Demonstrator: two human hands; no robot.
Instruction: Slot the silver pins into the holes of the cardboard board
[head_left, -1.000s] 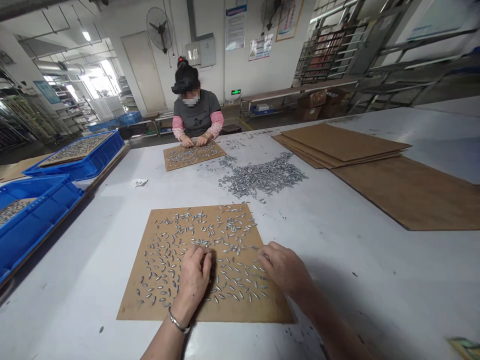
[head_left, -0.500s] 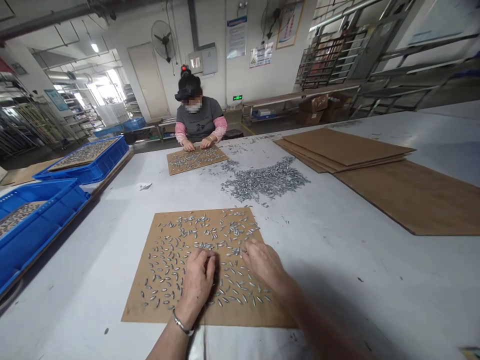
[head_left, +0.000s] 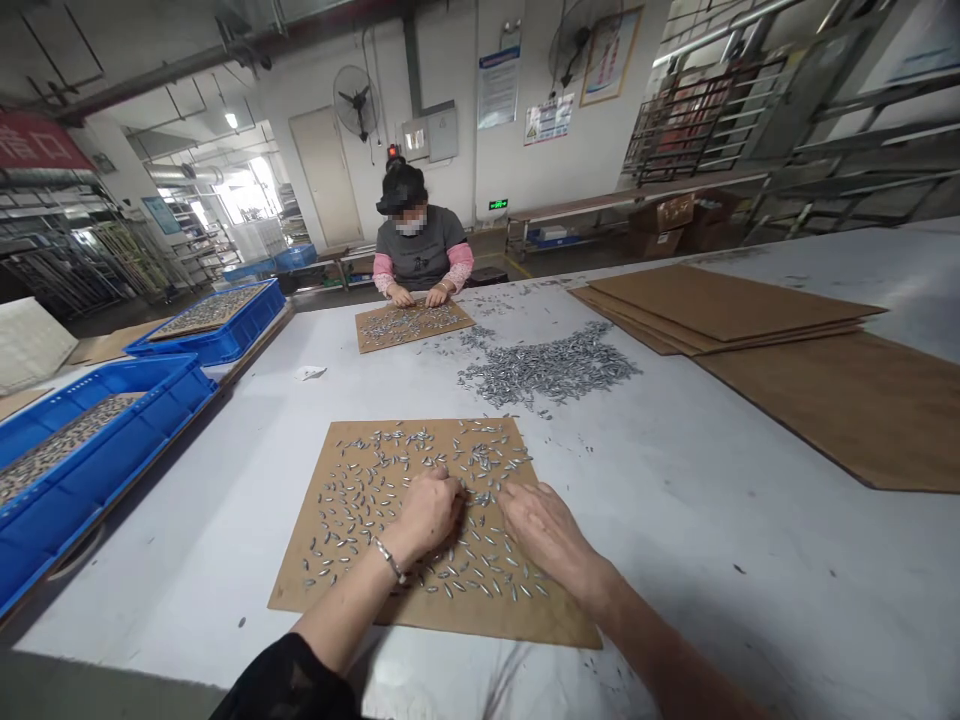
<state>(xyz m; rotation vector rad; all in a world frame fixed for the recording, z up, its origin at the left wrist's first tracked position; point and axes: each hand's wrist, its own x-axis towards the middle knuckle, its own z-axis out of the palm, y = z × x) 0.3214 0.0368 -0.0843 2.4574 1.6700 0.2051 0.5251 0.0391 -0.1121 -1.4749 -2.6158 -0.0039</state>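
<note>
A brown cardboard sheet (head_left: 517, 622) lies on the white table, strewn with small silvery spindle-shaped metal pieces (head_left: 480, 457). On its left side they lie spread apart, while near the top right they bunch together. Over the middle of the sheet is my left hand (head_left: 431, 510), fingers curled down among the pieces, a metal bracelet at the wrist. My right hand (head_left: 544, 525) rests at the sheet's right side, its fingers bent and closed together beside a small cluster. Whatever either hand's fingertips hold is hidden. Beyond the sheet spreads a heap of the same pieces (head_left: 547, 370).
Across the table a person (head_left: 424, 250) handles pieces on another cardboard sheet (head_left: 367, 343). Stacked cardboard sheets (head_left: 727, 300) lie at the right. Blue crates (head_left: 150, 430) holding boards with pieces stand along the left edge. A white scrap (head_left: 310, 373) lies on the table.
My left hand has moved up and right across the sheet, nearer to my right hand. My right hand stays near the right side, its fingers still bent. The camera view has shifted slightly.
</note>
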